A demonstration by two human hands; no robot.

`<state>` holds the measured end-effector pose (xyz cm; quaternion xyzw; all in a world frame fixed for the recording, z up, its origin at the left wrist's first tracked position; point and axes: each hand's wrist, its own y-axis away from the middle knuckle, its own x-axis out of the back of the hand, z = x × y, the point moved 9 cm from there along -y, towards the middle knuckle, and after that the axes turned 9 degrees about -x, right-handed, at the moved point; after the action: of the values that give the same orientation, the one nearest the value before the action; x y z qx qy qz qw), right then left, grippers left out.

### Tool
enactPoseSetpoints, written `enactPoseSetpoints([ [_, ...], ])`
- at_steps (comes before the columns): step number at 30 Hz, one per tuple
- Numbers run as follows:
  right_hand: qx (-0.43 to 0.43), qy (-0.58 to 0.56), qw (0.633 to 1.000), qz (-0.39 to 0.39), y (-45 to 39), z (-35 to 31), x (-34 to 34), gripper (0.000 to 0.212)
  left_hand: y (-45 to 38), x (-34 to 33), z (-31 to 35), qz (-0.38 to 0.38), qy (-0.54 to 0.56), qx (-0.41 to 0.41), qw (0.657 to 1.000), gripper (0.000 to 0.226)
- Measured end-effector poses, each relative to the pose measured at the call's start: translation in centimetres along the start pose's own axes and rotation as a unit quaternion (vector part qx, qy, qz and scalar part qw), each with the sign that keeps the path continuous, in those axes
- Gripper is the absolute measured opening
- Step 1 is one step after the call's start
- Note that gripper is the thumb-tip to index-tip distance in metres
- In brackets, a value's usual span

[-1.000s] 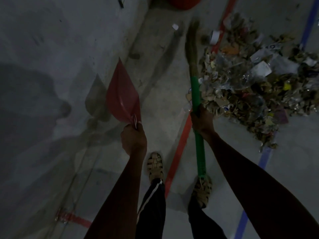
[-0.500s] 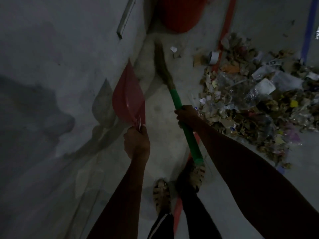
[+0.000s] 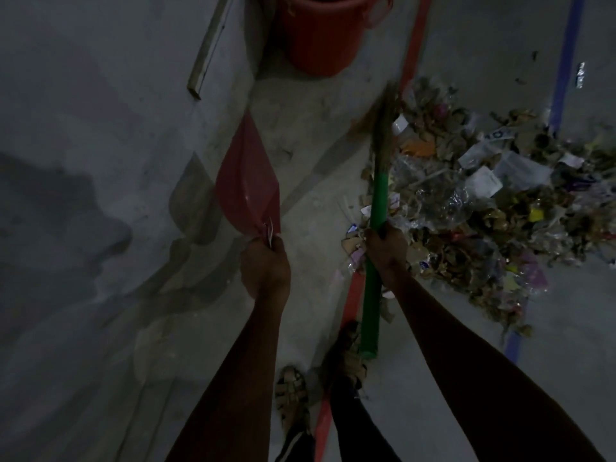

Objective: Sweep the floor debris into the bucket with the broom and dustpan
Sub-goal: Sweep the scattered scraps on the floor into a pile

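My left hand (image 3: 265, 266) grips the handle of a red dustpan (image 3: 245, 181), which points up and away, held off the floor beside the wall. My right hand (image 3: 386, 250) grips the green handle of a broom (image 3: 375, 261). Its brown bristles (image 3: 386, 118) lie against the left edge of a big heap of debris (image 3: 483, 208): paper scraps, clear plastic, cardboard bits. A red bucket (image 3: 325, 35) stands upright at the top of the view, beyond the bristles and close to the wall.
A grey wall (image 3: 100, 161) fills the left side, with a pale strip (image 3: 208, 50) fixed on it. A red floor line (image 3: 413, 51) and a blue floor line (image 3: 566, 61) cross the concrete. My sandalled feet (image 3: 346, 358) stand near the broom's handle end.
The broom has swung right, from leaning towards the wall to nearly upright, its bristles now at the heap's edge. The bucket shows more fully. The dustpan stays in my left hand.
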<state>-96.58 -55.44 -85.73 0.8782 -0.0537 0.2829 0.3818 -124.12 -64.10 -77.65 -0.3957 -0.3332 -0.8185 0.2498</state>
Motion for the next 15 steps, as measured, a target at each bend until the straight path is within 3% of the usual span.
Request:
enactPoseSetpoints([
  [7, 0.063, 0.054, 0.996, -0.037, -2.7, -3.7, -0.7, 0.027, -0.4, -1.7, 1.6, -0.003, -0.015, -0.008, 1.000, 0.038],
  [12, -0.022, 0.063, 0.990, -0.122, -5.6, -2.4, -2.8, 0.030, 0.3, -2.6, 1.2, -0.011, -0.015, -0.014, 1.000, 0.040],
  [15, -0.070, 0.038, 0.989, -0.121, -6.1, -0.1, -2.4, 0.035, 0.8, -2.9, 1.0, -0.016, -0.028, -0.024, 0.999, 0.041],
])
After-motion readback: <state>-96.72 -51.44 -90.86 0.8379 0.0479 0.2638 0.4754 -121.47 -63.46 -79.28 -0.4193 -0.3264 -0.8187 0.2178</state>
